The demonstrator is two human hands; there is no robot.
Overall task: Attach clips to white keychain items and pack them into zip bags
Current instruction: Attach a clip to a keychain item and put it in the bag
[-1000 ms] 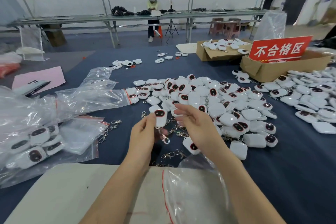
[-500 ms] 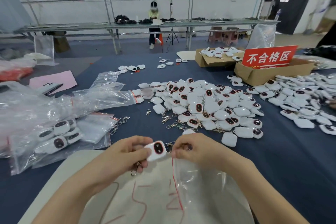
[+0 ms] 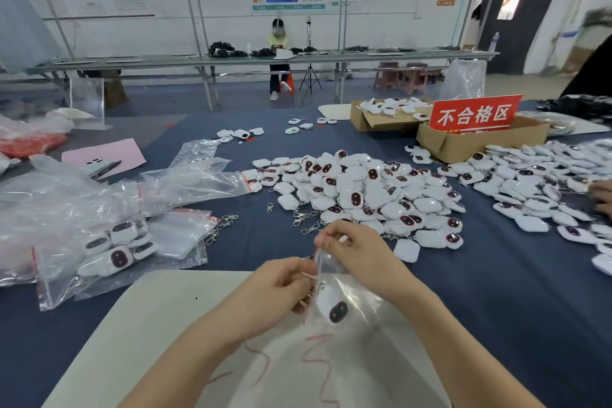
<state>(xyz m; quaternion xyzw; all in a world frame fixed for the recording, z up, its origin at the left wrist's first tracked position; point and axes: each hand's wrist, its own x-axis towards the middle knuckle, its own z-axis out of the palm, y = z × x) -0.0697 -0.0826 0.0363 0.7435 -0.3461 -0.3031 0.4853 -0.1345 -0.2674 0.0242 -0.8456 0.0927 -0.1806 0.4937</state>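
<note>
A white keychain item with a dark oval face lies inside a clear zip bag held over a white board. My right hand pinches the bag's top edge. My left hand grips the bag's mouth on the left side. A large pile of white keychain items lies on the blue cloth just beyond my hands. Loose metal clips are scattered at the pile's near left edge.
Filled zip bags and empty plastic bags lie to the left. Two cardboard boxes with a red sign stand back right, beside another spread of keychain items. Another person's hand shows at the right edge.
The keychain item, held in my left hand outside the bag before, is now inside the zip bag. Both hands now hold the bag's opening, lifted slightly above the board.
</note>
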